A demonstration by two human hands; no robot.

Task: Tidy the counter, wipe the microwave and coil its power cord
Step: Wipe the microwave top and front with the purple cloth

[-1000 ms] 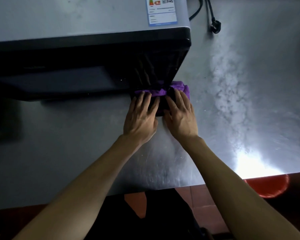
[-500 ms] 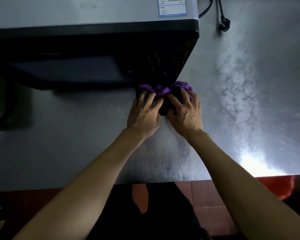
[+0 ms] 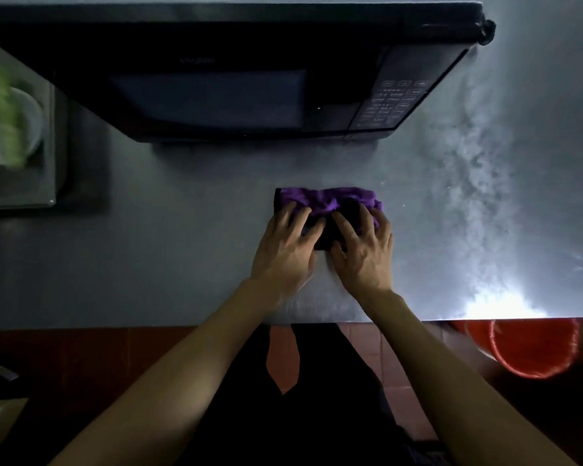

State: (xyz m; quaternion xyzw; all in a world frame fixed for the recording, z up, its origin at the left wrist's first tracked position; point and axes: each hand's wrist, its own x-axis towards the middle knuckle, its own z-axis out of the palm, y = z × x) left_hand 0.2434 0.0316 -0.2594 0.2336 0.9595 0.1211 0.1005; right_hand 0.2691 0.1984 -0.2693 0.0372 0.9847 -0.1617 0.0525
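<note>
A black microwave (image 3: 216,95) stands at the back of the steel counter (image 3: 148,264), its keypad (image 3: 389,104) on the right. A folded purple and black cloth (image 3: 320,198) lies flat on the counter in front of it, apart from the microwave. My left hand (image 3: 283,250) presses on the cloth's left part with spread fingers. Beside it, my right hand (image 3: 364,253) presses on the cloth's right part the same way. A dark plug or cord end (image 3: 486,28) shows at the microwave's far right corner; the rest of the cord is hidden.
At the left edge sits a grey tray (image 3: 48,156) with a white bowl (image 3: 31,122) and something green, blurred. A red bucket (image 3: 535,348) stands on the floor below the counter's front right. Bare, streaky steel lies right of the cloth.
The cloth and both hands have come away from the microwave's lower front right corner toward the counter's front edge. The view has pulled back, so the microwave's front face now shows.
</note>
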